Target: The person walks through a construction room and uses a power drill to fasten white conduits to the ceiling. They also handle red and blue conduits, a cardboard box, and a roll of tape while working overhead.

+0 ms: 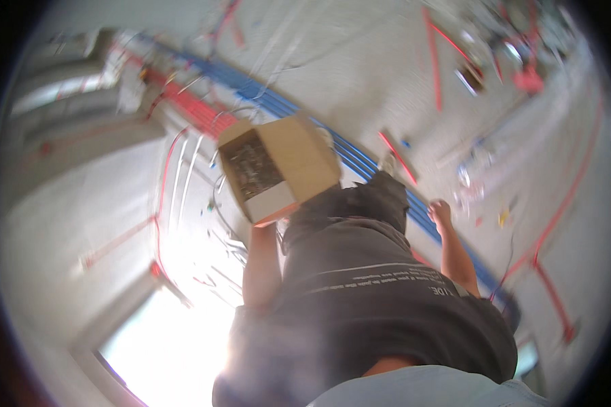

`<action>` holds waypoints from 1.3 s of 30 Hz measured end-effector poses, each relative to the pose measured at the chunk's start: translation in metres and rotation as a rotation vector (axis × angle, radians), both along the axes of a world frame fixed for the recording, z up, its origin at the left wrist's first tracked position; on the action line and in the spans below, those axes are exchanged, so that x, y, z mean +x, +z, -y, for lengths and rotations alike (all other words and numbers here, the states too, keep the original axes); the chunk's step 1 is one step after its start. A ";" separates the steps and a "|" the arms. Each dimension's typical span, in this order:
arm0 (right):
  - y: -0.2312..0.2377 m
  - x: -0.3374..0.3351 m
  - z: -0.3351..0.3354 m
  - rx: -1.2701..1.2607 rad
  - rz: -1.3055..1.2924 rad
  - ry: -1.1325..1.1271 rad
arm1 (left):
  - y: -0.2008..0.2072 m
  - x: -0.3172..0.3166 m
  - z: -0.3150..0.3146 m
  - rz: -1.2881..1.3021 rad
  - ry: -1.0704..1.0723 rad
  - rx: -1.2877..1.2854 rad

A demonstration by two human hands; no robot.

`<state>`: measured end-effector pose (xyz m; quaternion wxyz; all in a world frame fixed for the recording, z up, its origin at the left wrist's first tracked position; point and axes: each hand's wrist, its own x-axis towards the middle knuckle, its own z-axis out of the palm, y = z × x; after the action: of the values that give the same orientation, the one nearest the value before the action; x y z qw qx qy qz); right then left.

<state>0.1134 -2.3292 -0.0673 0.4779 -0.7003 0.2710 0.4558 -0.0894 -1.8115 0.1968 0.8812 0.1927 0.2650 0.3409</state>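
Across nearly the whole view, a bare concrete floor (360, 74), blurred. Laid over it, a band of blue pipes (278, 105) running diagonally, with red pipes (197, 108) alongside and thinner red lines further off. At lower left, a glaring bright opening (163, 353).

Filling the lower middle, a co-worker (373, 298) in a dark grey shirt, bent forward and seen from behind, light blue trousers at the bottom edge.

Raised above that person's shoulder, a cardboard box (299, 152), tilted, its open end showing a dark speckled filling. Probably carried high like this to keep it off the pipes and leave the ground in sight.

Beneath the box, the carrying arm (261, 261), reaching straight up to its lower corner. Box resting on top of that hand, so the fingers hidden behind the cardboard; cannot tell how far curled or where exactly gripping.

Out to the other side, the free hand (441, 210), loosely closed, holding nothing, well apart from the box, seemingly held out for balance.

No sign of the wearer's own hands anywhere in view.
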 end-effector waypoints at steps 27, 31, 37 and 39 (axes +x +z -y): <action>0.070 0.154 -0.473 -0.173 0.025 0.944 | -0.048 -0.149 -0.230 0.232 0.614 -0.036; 0.038 0.191 -0.547 -0.196 -0.017 1.013 | -0.064 -0.153 -0.298 0.170 0.710 -0.091; 0.000 0.262 -0.752 -0.188 -0.008 1.063 | -0.036 -0.113 -0.425 0.048 0.953 0.028; -0.016 0.309 -0.860 -0.146 0.048 1.306 | -0.038 -0.109 -0.459 0.103 0.988 0.044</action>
<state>0.4221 -1.4689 -0.0834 0.0602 -0.7613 -0.1904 0.6169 -0.1981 -1.3520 0.1586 0.6220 0.0455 0.2734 0.7323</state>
